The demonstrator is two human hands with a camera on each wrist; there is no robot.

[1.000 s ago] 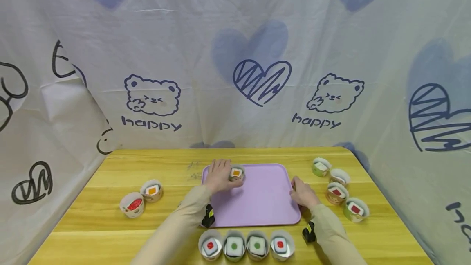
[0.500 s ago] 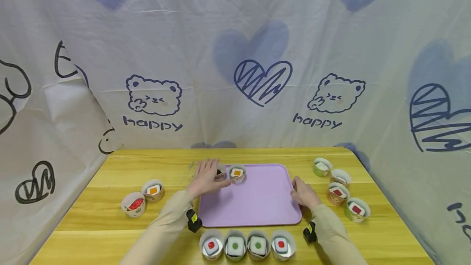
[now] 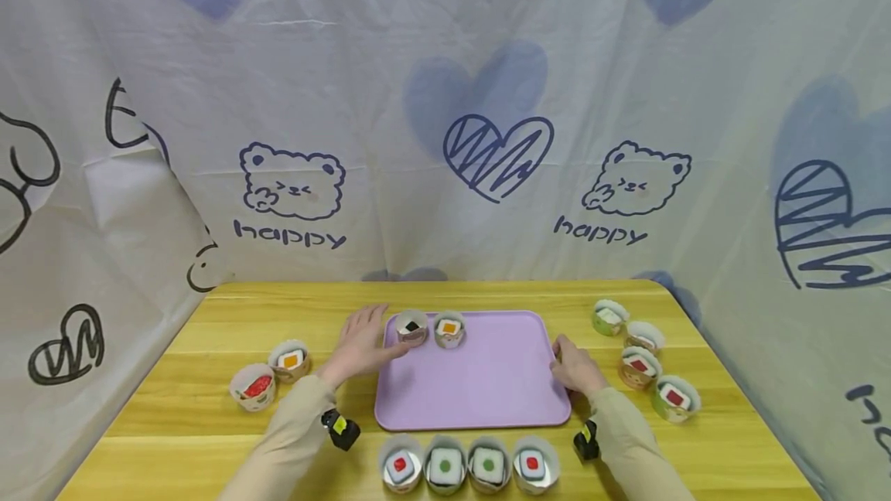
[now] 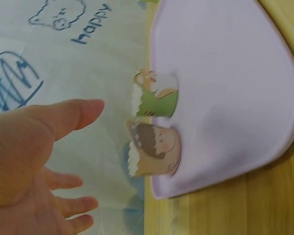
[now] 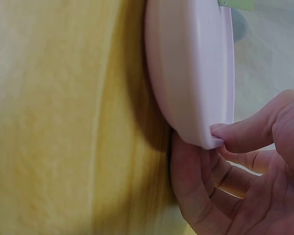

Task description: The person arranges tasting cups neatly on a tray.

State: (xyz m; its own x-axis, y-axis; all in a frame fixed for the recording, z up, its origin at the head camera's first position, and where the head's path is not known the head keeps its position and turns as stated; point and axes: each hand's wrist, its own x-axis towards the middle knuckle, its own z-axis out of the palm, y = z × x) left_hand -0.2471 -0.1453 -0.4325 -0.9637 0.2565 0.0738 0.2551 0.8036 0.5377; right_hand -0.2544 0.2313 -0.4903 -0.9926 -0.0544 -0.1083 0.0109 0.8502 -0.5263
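A pink-purple tray lies on the wooden table. Two paper cups stand at its far left: one holds a sushi piece with a dark centre, the other a sushi piece with an orange centre. My left hand is beside the tray's left edge, fingers spread, holding nothing. In the left wrist view, the brown-haired-face cup and the green cup are apart from the fingers. My right hand pinches the tray's right rim between thumb and fingers, as the right wrist view shows at the rim.
In front of the tray is a row of several sushi cups. Two cups, one with red topping and one with orange, sit at the left. Several more cups stand at the right. A printed cloth hangs behind the table.
My left hand has drawn back leftward from the two cups, baring the dark-centred one at the tray's far left corner. My right hand stays on the rim.
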